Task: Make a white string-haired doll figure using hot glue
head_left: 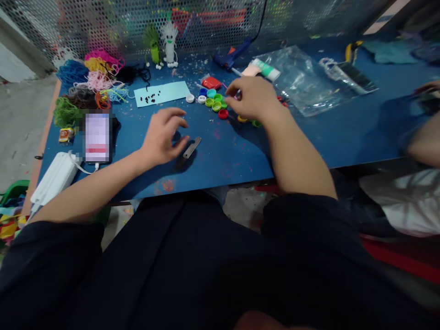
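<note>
My left hand (164, 137) hovers over the blue table with its fingers curved and apart, holding nothing. Just beside its thumb lies a small flat metal strip (192, 147). My right hand (252, 97) is over a group of plastic bottle caps, fingers bent, with a gap between thumb and forefinger; nothing is clearly held there. Near its fingertips are a green cap (216, 106), a red cap (223, 114) and a turquoise cap (211, 93). Other caps are partly hidden under this hand. A red packet (211, 83) lies just behind the caps.
A light-blue card (161, 94) bears small black bits. Yarn bundles (99, 80), a phone (97, 137) and a white power strip (55, 178) are at left. Two yarn-haired figures (169, 46), a blue glue gun (233, 56) and a clear plastic bag (302, 85) lie behind. Another person's arm (426, 140) is at right.
</note>
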Demonstrator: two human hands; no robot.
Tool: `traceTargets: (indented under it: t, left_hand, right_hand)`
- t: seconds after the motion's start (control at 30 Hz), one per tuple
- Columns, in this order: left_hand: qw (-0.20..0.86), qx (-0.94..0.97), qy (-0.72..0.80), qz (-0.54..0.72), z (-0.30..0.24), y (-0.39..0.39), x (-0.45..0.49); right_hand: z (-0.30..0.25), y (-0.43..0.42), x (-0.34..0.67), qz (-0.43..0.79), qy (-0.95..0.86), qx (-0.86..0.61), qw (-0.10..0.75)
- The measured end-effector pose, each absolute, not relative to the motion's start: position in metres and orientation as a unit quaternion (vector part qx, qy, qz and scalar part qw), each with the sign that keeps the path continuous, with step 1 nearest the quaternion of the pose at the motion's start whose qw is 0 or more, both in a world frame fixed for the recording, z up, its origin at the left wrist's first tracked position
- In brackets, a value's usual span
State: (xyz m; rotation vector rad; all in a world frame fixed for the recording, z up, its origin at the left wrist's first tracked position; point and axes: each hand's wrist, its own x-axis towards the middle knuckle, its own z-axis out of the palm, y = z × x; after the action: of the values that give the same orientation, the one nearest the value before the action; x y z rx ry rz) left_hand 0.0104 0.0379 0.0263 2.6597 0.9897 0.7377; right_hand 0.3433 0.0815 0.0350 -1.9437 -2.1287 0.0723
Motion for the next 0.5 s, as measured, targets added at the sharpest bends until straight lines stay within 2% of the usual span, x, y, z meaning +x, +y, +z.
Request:
traceTargets:
  t: [0.17, 0.37, 0.5]
  left_hand:
    - [0.089, 0.964, 0.182, 0.171, 0.033, 0.003, 0.105]
    - [-0.048, 0.979, 0.137, 0.144, 0.054, 0.003, 0.206]
    - [-0.059, 0.989, 0.090, 0.100, 0.068, -0.003, 0.231]
  right_hand:
    - [0.026, 0.082, 0.341, 0.040, -0.798, -0.595, 0.087]
    - [0.026, 0.091, 0.348, 0.020, -0.826, -0.560, 0.069]
    - [0.032, 0.085, 0.349, 0.004, -0.806, -0.586, 0.080]
